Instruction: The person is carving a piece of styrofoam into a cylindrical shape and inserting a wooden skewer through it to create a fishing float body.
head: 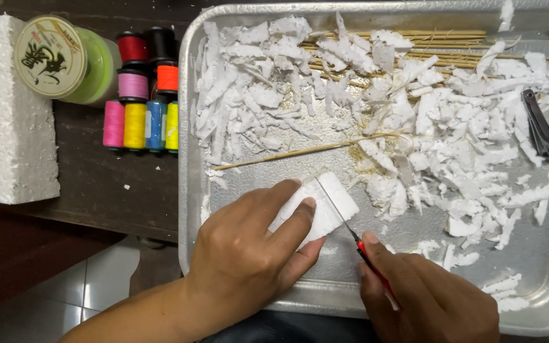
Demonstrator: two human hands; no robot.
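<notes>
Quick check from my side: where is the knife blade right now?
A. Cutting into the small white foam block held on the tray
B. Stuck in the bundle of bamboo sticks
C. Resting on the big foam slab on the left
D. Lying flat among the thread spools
A: the right hand holds the red-handled knife with its blade in the small foam block, which the left hand steadies on the metal tray.

Tray [189,190]: right and bottom rims cut off by frame. Foam slab [7,114] clipped at left edge. Skewers [414,38] mostly buried under foam shavings [414,127]. Knife [357,238]: handle hidden in right hand [427,298], blade tip lost against foam block [325,206]. Left hand [249,254] covers the block's near side. Nail clipper [544,130] lever runs out of frame.
</notes>
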